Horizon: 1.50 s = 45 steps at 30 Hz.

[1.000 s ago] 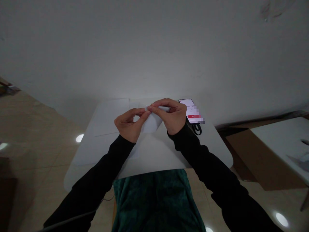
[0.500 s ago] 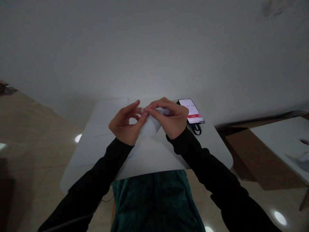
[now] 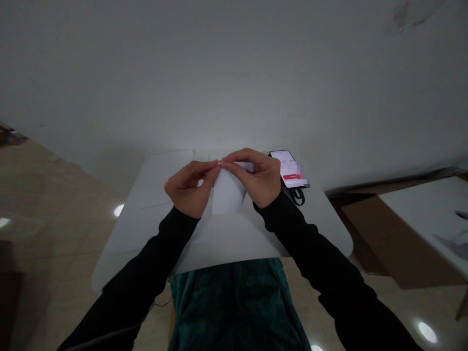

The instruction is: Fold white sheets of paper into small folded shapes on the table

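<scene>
In the head view, a smooth, thin slip of white paper (image 3: 228, 196) hung from both sets of fingertips, its lower end gently curved; whether that end touched the flat, round-cornered bench (image 3: 241, 243), I couldn't tell. And the left grip (image 3: 187, 190) was narrow, thumb pressed to forefinger, pinching the paper's upper left corner! The right grip (image 3: 261, 176), just as tight, had the upper edge between thumb and fingers, the two pinches almost meeting. Left of the left grip, broad flat white sheets (image 3: 141, 226) lay on the bench. Just right of the right grip, a glossy phone (image 3: 285, 168) glowed, with a looped black cord (image 3: 298, 197) beside its lower end. Below both grips, soft dark-green cloth (image 3: 234, 304) fell in plush folds; beyond them rose a matt grey wall (image 3: 234, 73).
</scene>
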Each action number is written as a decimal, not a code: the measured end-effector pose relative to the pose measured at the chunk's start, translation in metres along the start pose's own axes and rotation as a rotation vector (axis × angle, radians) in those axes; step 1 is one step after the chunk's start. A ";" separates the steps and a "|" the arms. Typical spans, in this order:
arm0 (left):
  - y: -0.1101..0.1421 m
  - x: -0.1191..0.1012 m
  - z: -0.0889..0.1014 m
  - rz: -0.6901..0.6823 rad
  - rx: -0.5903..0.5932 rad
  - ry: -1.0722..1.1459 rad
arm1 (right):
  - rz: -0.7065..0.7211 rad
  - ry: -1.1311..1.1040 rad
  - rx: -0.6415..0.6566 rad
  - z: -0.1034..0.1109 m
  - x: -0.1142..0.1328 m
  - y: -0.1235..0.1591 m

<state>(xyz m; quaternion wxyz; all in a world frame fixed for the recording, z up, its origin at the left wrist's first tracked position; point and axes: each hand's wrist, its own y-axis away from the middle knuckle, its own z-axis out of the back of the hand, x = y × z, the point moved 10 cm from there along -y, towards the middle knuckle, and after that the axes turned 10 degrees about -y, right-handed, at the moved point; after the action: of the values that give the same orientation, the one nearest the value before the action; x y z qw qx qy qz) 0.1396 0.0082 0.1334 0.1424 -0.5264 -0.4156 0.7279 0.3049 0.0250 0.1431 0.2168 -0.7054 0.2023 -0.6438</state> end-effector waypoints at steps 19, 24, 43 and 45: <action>-0.002 0.043 0.003 0.270 -0.065 -0.021 | -0.191 -0.186 -0.220 0.029 -0.058 -0.006; -0.006 0.044 0.000 0.240 0.008 -0.010 | -0.153 -0.198 -0.206 0.029 -0.052 -0.007; -0.011 0.045 -0.002 0.247 0.067 -0.001 | -0.047 0.023 -0.153 0.033 -0.033 -0.012; -0.013 0.044 -0.005 0.228 0.143 -0.003 | -0.031 0.073 -0.116 0.031 -0.029 -0.013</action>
<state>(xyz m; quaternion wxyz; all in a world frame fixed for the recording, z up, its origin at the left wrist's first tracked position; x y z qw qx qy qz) 0.1233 0.0474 0.1142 0.0954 -0.5576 -0.3005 0.7679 0.3334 0.0536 0.1243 0.1582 -0.6958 0.2361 -0.6596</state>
